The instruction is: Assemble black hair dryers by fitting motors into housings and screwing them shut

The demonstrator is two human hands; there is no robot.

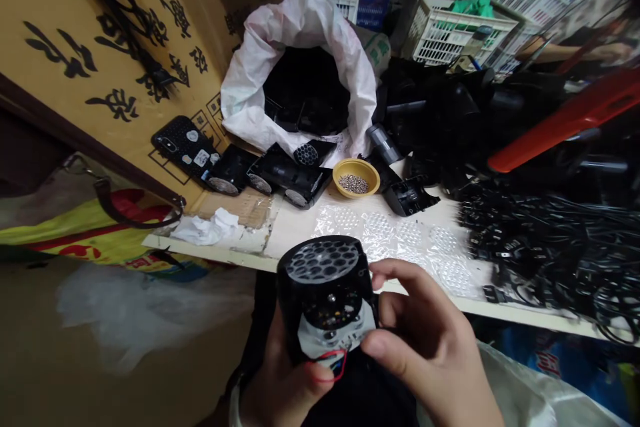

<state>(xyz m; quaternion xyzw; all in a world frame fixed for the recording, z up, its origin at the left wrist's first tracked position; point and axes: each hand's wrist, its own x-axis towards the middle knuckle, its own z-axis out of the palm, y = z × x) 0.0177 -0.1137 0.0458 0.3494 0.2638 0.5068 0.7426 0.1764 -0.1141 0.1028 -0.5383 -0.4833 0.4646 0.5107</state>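
Observation:
Both of my hands grip a black cylindrical housing (325, 287) with a honeycomb grille on its top end. My left hand (285, 367) holds it from below. My right hand (425, 333) wraps its side, the thumb resting near a white inner part (335, 337) and a loop of red wire (330, 367). Beyond the hands, a yellow bowl of small metal screws (356, 177) stands on a pale worktop (295, 233). Several black plastic housings (290, 177) lie near the bowl, and a sheet of clear moulded plastic (385, 240) lies in front of it.
A heap of black power cords with plugs (545, 247) covers the worktop's right side. Behind stand a white woven sack of black parts (245, 87) and a red plastic object (565, 123). A black phone (185, 147) lies left. A co-worker's arm (575, 50) shows far right.

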